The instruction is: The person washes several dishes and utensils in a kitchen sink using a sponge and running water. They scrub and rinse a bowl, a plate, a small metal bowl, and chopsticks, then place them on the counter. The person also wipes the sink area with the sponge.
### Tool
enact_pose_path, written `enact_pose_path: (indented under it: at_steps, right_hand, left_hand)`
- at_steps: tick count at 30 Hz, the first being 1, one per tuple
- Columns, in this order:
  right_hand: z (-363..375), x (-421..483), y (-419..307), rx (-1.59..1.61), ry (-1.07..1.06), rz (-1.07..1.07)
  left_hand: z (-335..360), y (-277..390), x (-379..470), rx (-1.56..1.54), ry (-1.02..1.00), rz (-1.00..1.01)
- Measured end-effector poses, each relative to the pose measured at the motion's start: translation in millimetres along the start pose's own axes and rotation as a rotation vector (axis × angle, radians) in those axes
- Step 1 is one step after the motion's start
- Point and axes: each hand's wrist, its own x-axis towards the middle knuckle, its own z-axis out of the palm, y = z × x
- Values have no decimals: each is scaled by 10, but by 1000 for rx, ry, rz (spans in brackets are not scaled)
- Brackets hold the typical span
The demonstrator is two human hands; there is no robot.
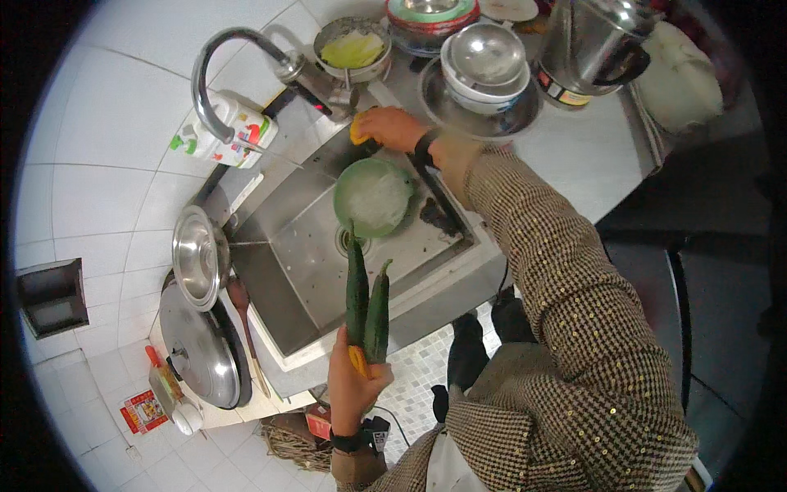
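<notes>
Two green cucumbers [357, 289] stand side by side in my left hand [353, 384], their tips pointing over the front of the sink. A small yellow-orange item [358, 361] shows between the cucumbers and my fingers; its kind is unclear. At the sink's back right corner, my right hand [393, 128] holds a yellow piece [358, 130], perhaps a sponge or cloth, mostly hidden by the fingers. Between the hands, a green plastic bowl [340, 200] with cloudy water sits in the stainless steel sink [295, 252], beside the drain.
A curved faucet [206, 74] rises behind the sink, near a white jug [249, 132]. Left are a steel basin [197, 258], a wooden-handled spatula [243, 307] and a lidded wok [203, 350]. Stacked bowls [486, 101] and a steel kettle [572, 43] occupy the right counter.
</notes>
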Motion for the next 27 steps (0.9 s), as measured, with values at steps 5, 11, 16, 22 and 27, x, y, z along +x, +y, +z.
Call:
enact_pose_path:
  at_steps: [5, 11, 16, 22, 27]
  right_hand:
    - [-100, -394, -349, -34, 253, 302]
    - [-682, -1605, -905, 67, -3, 490]
    - [-1563, -2906, -851, 25, 111, 410]
    - [-2471, -3820, 407, -91, 401, 826]
    - [-2709, -3812, 981, -330, 307, 936]
  left_hand:
    - [162, 338, 94, 136, -11, 64]
    - [594, 893, 453, 115, -169, 101]
    - [1088, 1329, 810, 275, -333, 423]
    - [1941, 1757, 1403, 516, -373, 521]
    - [2581, 1925, 2027, 610, -154, 759]
